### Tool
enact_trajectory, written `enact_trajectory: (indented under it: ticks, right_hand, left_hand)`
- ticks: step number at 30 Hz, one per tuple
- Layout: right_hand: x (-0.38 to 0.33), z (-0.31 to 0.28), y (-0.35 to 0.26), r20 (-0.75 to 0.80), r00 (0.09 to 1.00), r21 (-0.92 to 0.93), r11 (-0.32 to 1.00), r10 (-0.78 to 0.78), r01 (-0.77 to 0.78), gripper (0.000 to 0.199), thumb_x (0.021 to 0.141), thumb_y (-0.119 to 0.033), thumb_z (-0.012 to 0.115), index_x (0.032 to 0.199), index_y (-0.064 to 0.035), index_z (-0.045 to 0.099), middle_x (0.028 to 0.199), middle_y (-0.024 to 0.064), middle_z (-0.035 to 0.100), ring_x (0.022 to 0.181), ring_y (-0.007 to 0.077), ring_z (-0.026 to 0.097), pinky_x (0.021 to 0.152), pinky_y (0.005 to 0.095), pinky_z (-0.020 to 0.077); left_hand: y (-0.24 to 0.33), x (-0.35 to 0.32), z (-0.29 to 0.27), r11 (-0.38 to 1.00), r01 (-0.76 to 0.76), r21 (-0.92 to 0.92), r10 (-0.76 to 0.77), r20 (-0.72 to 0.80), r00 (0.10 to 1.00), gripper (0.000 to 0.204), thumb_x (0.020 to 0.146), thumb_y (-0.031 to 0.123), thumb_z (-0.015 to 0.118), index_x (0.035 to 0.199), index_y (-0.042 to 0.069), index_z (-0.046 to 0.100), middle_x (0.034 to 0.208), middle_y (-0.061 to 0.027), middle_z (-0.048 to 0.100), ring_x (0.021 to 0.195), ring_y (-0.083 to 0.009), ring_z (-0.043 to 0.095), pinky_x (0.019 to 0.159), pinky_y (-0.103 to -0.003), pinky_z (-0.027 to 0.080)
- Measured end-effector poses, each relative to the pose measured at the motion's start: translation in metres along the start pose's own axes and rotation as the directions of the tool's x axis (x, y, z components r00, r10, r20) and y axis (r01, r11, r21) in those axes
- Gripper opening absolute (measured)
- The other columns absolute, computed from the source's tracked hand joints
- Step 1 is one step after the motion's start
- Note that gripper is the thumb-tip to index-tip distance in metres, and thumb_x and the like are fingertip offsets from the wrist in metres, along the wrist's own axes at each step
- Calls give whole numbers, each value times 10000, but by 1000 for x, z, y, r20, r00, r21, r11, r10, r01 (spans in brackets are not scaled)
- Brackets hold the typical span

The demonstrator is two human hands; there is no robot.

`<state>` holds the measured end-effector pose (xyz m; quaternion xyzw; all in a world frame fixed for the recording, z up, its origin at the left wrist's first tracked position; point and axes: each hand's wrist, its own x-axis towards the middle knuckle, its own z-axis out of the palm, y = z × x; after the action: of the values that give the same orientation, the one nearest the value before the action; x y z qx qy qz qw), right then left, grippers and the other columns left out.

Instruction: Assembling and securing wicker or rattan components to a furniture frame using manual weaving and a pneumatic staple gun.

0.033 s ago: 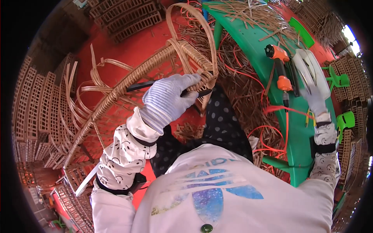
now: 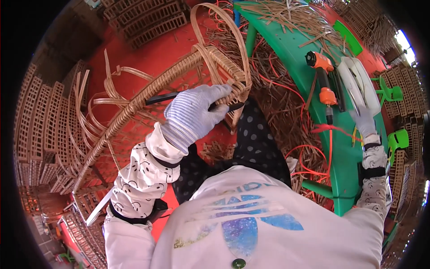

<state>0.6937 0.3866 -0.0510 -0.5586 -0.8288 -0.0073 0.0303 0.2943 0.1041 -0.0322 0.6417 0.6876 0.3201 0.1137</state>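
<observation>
My left hand (image 2: 192,115), in a striped knit glove, is closed around the corner of a woven wicker frame (image 2: 154,85). A black bar (image 2: 161,97) runs under that hand, and a dark tip shows past the fingers. Above the corner rises a tall loop of bent cane (image 2: 239,38). At the right, my gloved right hand (image 2: 364,122) is at the lower end of a white tray-like piece (image 2: 359,85) on the green table (image 2: 347,154). Its fingers are blurred, and whether they grip anything does not show.
An orange and black power tool (image 2: 323,78) lies on the table with a red hose (image 2: 330,157) running from it. Cane offcuts (image 2: 286,15) are heaped at the table's far end and strewn on the floor. Loose cane strands (image 2: 112,89) stick out left of the frame. Stacked wicker pieces (image 2: 42,121) stand around.
My right hand has shifted slightly toward me along the white piece. My left hand keeps its grip on the wicker corner.
</observation>
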Motion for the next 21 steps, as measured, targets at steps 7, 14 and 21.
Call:
enact_trajectory:
  ticks: [7,14,21]
  right_hand:
    - [-27,28,3,-338,929,-338,941,-150,29,309,733,-306,644,956,-95,608,1000,144,592,906,309,581,785,370,460]
    - [-87,30,-240,-80,848,854,403,-523,329,336,699,-239,685,969,-57,606,927,119,608,841,274,595,738,356,471]
    - [-93,37,-316,-310,888,879,254,-339,403,234,658,-161,727,829,-54,609,777,114,567,698,269,576,609,337,465]
  left_hand:
    - [4,0,-1,998,21,60,-23,26,999,354,735,117,664,1057,-5,585,955,-171,619,858,-254,623,767,-303,484]
    - [5,3,-1,999,37,-21,-37,28,999,361,726,85,677,1063,-10,590,930,-153,627,822,-191,620,760,-274,480]
    - [1,7,-8,996,9,-83,1,116,993,415,706,116,701,1080,-9,575,990,-152,623,903,-207,617,809,-287,474]
